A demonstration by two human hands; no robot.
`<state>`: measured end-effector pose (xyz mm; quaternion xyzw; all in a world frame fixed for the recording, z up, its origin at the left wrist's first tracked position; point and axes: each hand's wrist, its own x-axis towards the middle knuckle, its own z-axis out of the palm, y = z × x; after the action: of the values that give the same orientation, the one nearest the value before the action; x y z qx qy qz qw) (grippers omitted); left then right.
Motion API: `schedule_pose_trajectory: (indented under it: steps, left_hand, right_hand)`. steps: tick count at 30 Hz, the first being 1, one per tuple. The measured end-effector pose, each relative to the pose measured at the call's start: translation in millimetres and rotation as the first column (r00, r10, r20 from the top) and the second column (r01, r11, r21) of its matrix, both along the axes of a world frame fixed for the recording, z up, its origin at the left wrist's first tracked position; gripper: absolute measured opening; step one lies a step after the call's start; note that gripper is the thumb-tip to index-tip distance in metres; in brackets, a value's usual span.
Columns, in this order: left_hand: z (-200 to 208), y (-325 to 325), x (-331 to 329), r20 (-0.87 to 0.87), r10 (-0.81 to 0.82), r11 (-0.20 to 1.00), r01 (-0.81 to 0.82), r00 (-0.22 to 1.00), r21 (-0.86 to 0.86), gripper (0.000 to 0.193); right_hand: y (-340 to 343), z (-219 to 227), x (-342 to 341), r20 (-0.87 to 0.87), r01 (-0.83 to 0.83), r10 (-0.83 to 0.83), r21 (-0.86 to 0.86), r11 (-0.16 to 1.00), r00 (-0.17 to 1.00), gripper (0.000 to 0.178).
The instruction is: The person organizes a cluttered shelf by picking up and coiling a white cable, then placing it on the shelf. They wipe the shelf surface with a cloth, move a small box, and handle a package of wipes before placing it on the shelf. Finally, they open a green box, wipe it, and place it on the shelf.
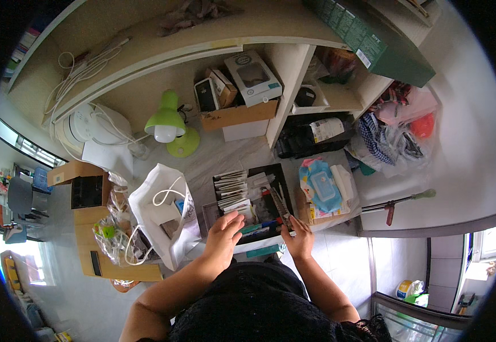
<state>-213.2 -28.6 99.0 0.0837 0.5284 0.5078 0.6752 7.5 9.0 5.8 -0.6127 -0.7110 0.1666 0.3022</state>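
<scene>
Just in front of me is a black box (285, 176) with a row of white packets or envelopes (232, 191) standing in its left part. Loose small things lie in its right part, among them a blue-and-red pen-like tool (264, 224). My left hand (224, 236) hovers over the box's near left corner, fingers stretched and holding nothing. At the near right corner my right hand (298, 235) is closed on the lower end of a long narrow dark strip (279, 202), tilted over the box. Its exact kind is too small to make out.
Left of the box stands a white paper bag (165, 228) with rope handles. Wipes packs (321, 181) lie at its right. Behind are a green desk lamp (168, 122), a cardboard box (236, 117) and shelves. A phone (95, 263) lies on cardboard at left.
</scene>
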Motion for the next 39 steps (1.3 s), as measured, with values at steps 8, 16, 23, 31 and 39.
schedule_pose_trajectory:
  steps: [8, 16, 23, 31, 39]
  left_hand:
    - [21, -18, -12, -0.148, -0.163, 0.973, 0.184, 0.975, 0.139, 0.043]
    - [96, -40, -77, -0.195, -0.55, 0.685, 0.572, 0.812, 0.452, 0.04]
    - [200, 1, -208, -0.833, 0.464, 0.563, 0.625, 0.302, 0.54, 0.032]
    - [221, 89, -334, -0.416, 0.822, 0.569, 0.55, -0.388, 0.612, 0.033]
    - [236, 120, -384, -0.744, 0.462, 0.886, 0.28, -0.483, 0.369, 0.032]
  right_hand:
    - [15, -12, -15, 0.177, -0.038, 0.037, 0.003, 0.999, 0.983, 0.033]
    - [20, 21, -46, 0.516, -0.08, 0.156, -0.167, 0.983, 0.842, 0.035]
    - [77, 249, -218, 0.182, -0.544, 0.568, 0.616, 0.57, 0.802, 0.026]
    - [182, 376, -442, 0.109, -0.591, 0.72, 0.66, 0.463, 0.685, 0.02]
    - [244, 381, -571, 0.521, -0.804, 0.641, 0.17, 0.569, 0.564, 0.031]
